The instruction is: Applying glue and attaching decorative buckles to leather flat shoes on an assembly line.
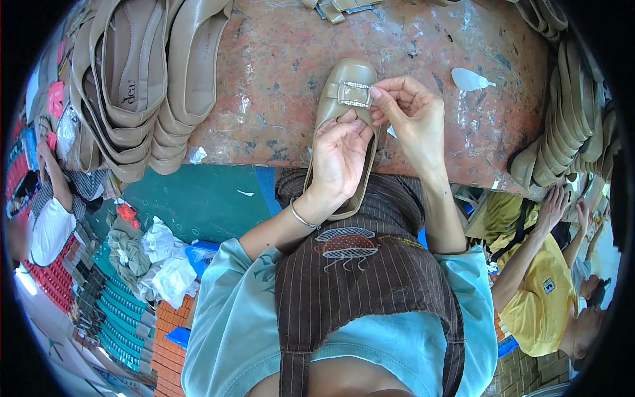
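Note:
A beige flat shoe rests over the table's near edge, toe pointing away from me, heel against my apron. Across its front runs a strap with a rectangular buckle edged in small sparkling stones. My left hand reaches into the shoe's opening, palm up, its fingertips under the strap area and partly hidden inside. With thumb and fingers pinched, my right hand grips the strap's right end beside the buckle.
Stacked beige shoes stand at the left and right of the worn reddish table. A white teardrop-shaped piece lies right of my hand. Strap pieces sit at the far edge. Co-workers are at left and right, one in a yellow shirt.

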Demonstrator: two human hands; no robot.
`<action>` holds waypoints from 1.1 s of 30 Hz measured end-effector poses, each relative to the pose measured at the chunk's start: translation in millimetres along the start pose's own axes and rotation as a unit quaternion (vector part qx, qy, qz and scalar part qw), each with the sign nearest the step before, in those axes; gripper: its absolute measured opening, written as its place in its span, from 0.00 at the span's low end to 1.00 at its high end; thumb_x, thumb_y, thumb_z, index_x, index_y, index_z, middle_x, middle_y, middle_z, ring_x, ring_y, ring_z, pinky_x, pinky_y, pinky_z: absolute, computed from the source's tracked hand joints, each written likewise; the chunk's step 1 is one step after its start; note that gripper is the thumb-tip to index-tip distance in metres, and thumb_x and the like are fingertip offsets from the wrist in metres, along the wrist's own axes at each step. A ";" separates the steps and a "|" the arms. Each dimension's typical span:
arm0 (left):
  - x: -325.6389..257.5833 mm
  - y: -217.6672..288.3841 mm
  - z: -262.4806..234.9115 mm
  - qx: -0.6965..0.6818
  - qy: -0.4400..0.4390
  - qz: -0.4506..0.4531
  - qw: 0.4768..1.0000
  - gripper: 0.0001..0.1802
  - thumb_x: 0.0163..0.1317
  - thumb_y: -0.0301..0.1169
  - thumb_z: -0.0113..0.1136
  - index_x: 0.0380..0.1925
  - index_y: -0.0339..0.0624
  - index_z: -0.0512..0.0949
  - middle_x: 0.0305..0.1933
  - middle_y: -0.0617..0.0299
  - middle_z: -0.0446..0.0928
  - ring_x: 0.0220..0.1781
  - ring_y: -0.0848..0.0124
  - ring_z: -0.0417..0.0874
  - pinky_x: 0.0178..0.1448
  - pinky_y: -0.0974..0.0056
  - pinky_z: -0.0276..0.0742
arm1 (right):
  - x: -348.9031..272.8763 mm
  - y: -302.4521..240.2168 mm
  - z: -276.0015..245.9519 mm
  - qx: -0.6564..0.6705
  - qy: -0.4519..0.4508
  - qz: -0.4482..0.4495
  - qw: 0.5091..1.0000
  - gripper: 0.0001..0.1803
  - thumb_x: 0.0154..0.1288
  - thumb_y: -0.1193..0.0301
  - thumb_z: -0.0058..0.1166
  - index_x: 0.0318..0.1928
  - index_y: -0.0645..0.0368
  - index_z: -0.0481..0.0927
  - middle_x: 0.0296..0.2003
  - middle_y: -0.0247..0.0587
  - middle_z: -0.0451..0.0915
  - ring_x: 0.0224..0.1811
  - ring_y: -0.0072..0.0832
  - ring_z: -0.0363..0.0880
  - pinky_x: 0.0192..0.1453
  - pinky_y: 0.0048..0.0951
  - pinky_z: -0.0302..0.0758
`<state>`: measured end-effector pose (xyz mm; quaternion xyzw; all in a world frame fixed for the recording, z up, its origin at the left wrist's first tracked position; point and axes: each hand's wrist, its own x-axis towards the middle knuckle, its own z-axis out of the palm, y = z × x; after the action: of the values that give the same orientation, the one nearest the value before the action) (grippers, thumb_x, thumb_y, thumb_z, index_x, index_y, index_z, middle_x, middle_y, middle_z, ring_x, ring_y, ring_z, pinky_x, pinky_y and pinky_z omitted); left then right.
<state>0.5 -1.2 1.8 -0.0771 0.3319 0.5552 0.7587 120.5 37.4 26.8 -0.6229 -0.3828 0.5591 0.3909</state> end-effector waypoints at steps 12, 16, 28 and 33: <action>5.8 8.3 19.9 0.026 0.098 -0.033 0.994 0.15 0.66 0.34 0.57 0.49 0.38 0.71 0.46 0.60 0.77 0.49 0.72 0.78 0.54 0.67 0.75 | -3.1 -6.1 11.0 -0.150 0.042 -0.072 0.985 0.07 0.57 0.74 0.62 0.32 0.64 0.78 0.19 0.35 0.78 0.21 0.14 0.74 0.26 0.20 0.71; 3.4 14.4 16.3 0.043 0.072 -0.014 0.996 0.12 0.65 0.31 0.58 0.47 0.40 0.75 0.43 0.64 0.79 0.45 0.75 0.80 0.50 0.67 0.78 | -12.1 -1.3 7.0 -0.146 0.064 -0.101 0.982 0.12 0.54 0.77 0.64 0.36 0.60 0.74 0.15 0.27 0.69 0.18 0.12 0.65 0.22 0.17 0.61; -125.5 232.7 77.1 0.031 -0.279 0.257 0.925 0.19 0.66 0.35 0.50 0.54 0.38 0.71 0.55 0.54 0.75 0.58 0.61 0.75 0.64 0.49 0.67 | 0.4 -18.3 32.7 0.006 -0.030 -0.138 0.990 0.07 0.67 0.72 0.53 0.42 0.61 0.78 0.27 0.32 0.78 0.27 0.16 0.74 0.32 0.18 0.70; -63.8 413.6 135.4 0.338 -0.419 0.151 0.829 0.04 0.67 0.29 0.53 0.34 0.44 0.75 0.30 0.63 0.78 0.33 0.75 0.79 0.40 0.71 0.77 | 13.9 -55.7 124.9 -0.136 -0.127 -0.369 0.911 0.15 0.60 0.71 0.57 0.46 0.64 0.77 0.43 0.49 0.78 0.49 0.43 0.74 0.54 0.37 0.71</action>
<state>-323.0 167.7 247.4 0.4752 0.1566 0.4950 0.7104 -5.0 79.8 63.6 -0.4084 -0.7042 0.3921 0.4284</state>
